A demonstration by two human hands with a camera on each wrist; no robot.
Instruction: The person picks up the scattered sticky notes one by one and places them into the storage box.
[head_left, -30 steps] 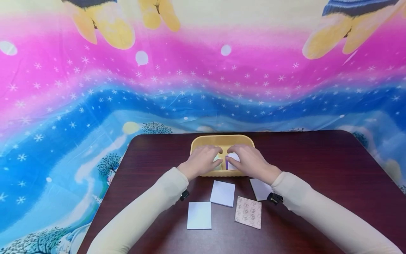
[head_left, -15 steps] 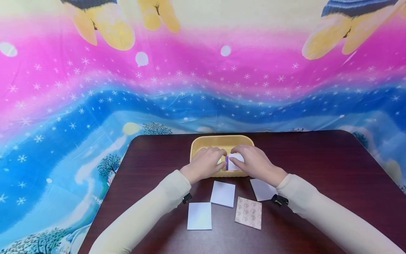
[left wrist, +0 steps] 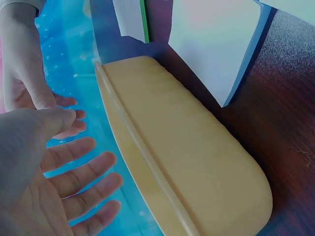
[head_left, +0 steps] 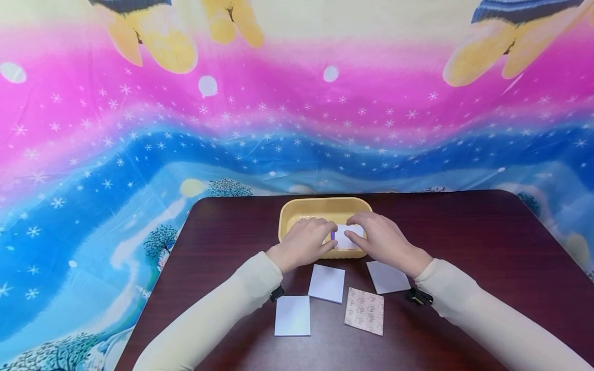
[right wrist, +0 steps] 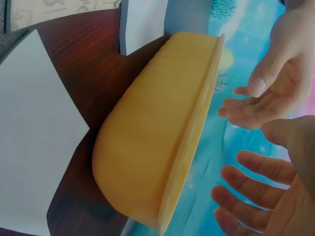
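Observation:
A yellow plastic tub (head_left: 320, 204) stands at the far side of the table. My left hand (head_left: 303, 242) hovers over its left half, fingers loosely bent, its fingertips in line with the purple edge of a white square (head_left: 342, 239) seen inside. Over the right half is my right hand (head_left: 386, 241), partly overlapping that square. In the left wrist view the left hand (left wrist: 64, 182) is above the tub's rim with nothing between thumb and fingers. The right wrist view likewise has the right hand (right wrist: 266, 191) spread and holding nothing. Part of the tub's inside is hidden by the hands.
In front of the tub lie a left white square (head_left: 292, 316), a middle white square (head_left: 327, 283), a right white square (head_left: 388, 277) and a pinkish patterned square (head_left: 364, 311). The dark red-brown table (head_left: 464, 242) ends at a printed cloth (head_left: 297, 118) behind.
Both hands have shifted to the right over the tub, the right one further out. More of the white square with the purple edge shows. The squares on the table have stayed put.

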